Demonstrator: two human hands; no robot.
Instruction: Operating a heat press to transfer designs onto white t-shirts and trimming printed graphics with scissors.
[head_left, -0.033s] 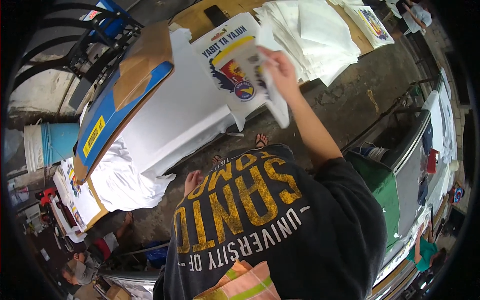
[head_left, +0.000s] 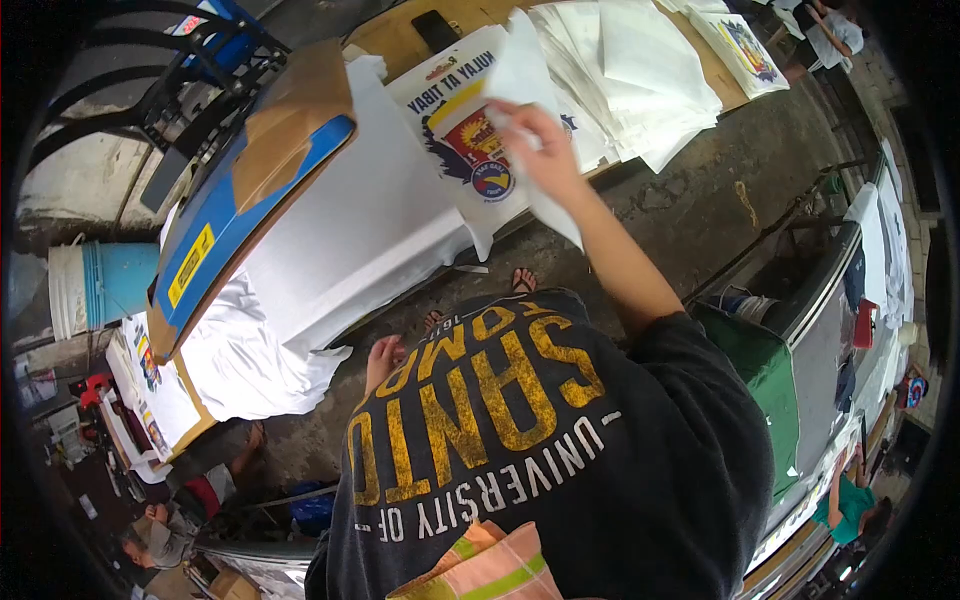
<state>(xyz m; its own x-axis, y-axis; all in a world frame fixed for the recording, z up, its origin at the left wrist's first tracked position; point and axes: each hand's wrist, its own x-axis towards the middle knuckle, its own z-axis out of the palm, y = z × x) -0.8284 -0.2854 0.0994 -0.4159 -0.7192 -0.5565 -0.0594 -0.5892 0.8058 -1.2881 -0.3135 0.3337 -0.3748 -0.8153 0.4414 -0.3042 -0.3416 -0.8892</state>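
Note:
My right hand (head_left: 540, 145) pinches a white sheet of paper (head_left: 522, 75), lifted and curling above a printed sheet (head_left: 490, 180). That printed sheet bears a colourful emblem and mirrored lettering, and lies at the far end of a white cloth (head_left: 365, 200) spread over a flat surface. The raised sheet's lower part is blurred and hangs past the near edge. Down by my waist, my left hand (head_left: 384, 360) is partly covered by my dark shirt; its fingers show too little to tell whether they are closed.
A blue panel (head_left: 190, 265) with brown cardboard slants over the cloth's left side. Stacked white sheets (head_left: 655, 70) and a black phone (head_left: 433, 32) sit on the brown tabletop. Bunched white fabric (head_left: 250, 370) hangs nearer left. A green cloth (head_left: 750, 380) stands right; other people are farther off.
My right hand has shifted slightly left and nearer, pulling the sheet with it. The sheet now covers part of the printed lettering. My left hand looks unchanged.

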